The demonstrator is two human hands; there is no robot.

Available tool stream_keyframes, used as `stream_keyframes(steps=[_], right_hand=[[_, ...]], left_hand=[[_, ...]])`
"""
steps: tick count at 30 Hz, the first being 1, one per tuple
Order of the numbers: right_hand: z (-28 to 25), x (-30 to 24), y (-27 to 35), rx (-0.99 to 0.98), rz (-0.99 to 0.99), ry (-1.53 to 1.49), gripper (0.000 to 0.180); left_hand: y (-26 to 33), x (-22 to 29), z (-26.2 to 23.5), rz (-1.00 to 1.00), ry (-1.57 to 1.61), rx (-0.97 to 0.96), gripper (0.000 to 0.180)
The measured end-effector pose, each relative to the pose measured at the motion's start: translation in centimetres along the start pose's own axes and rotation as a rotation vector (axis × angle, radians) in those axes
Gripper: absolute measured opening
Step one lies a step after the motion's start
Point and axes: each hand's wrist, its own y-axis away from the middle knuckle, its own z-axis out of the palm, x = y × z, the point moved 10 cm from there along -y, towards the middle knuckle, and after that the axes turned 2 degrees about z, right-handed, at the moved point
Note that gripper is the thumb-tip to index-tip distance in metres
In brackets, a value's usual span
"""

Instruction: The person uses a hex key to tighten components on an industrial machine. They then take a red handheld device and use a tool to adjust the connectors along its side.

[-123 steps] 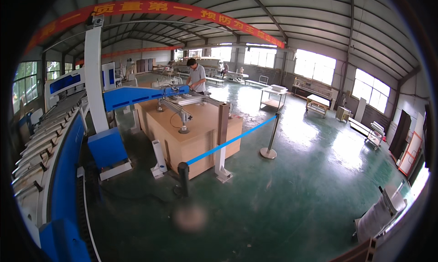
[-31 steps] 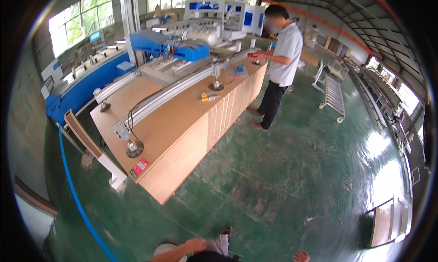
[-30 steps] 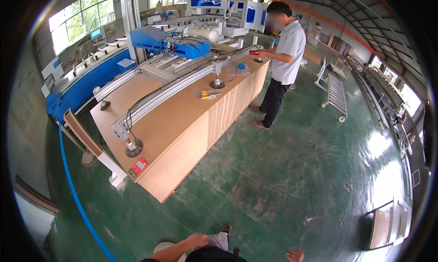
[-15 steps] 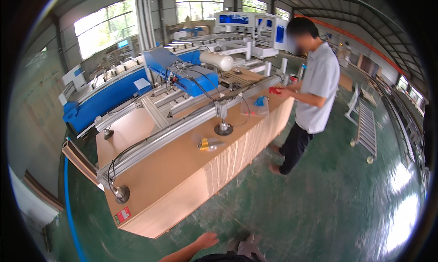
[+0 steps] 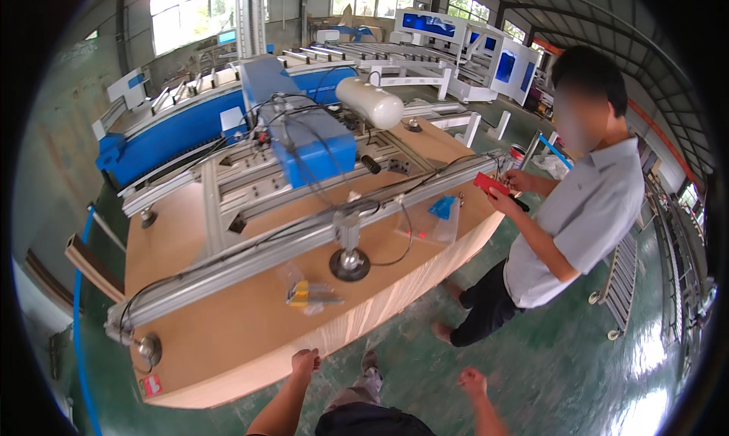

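My left hand (image 5: pixel 305 362) is loosely closed, with nothing to be seen in it. It hovers near the front edge of a tall stack of brown boards (image 5: pixel 228 345). Over the green floor, my right hand (image 5: pixel 473 383) hangs with its fingers curled in, and it too shows nothing held. On the top board beyond my left hand lies a clear plastic bag with yellow-handled tools (image 5: pixel 311 294). Close by stands a round suction cup (image 5: pixel 350 264) on a metal post. Another clear bag with something blue (image 5: pixel 443 207) lies farther right.
A co-worker (image 5: pixel 577 223) stands at the stack's right, holding a red object (image 5: pixel 490 184). An aluminium gantry (image 5: pixel 250 258) with cables spans the boards, carrying a blue machine unit (image 5: pixel 319 144) and a white tank (image 5: pixel 370 103). A roller cart (image 5: pixel 619 284) stands behind the co-worker.
I have moved closer to the stack, which now looks larger. My right hand has come into view, and my left hand has moved forward to the boards' edge.
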Motion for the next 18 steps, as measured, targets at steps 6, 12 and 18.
stream_keyframes(steps=[6, 12, 18], right_hand=[[1.8, 4.1, -2.9, -0.273, 0.016, 0.393, 0.029], [2.6, -3.8, -9.1, -0.306, 0.207, 0.451, 0.030], [10.2, -17.1, -22.2, -0.493, -0.093, 0.808, 0.032]], left_hand=[[-8.5, 5.7, 2.3, -0.078, 0.003, 0.394, 0.041], [-11.5, 8.3, 1.6, -0.248, -0.384, 0.708, 0.102], [-8.4, 12.7, 4.9, -0.528, -0.316, 0.826, 0.112]])
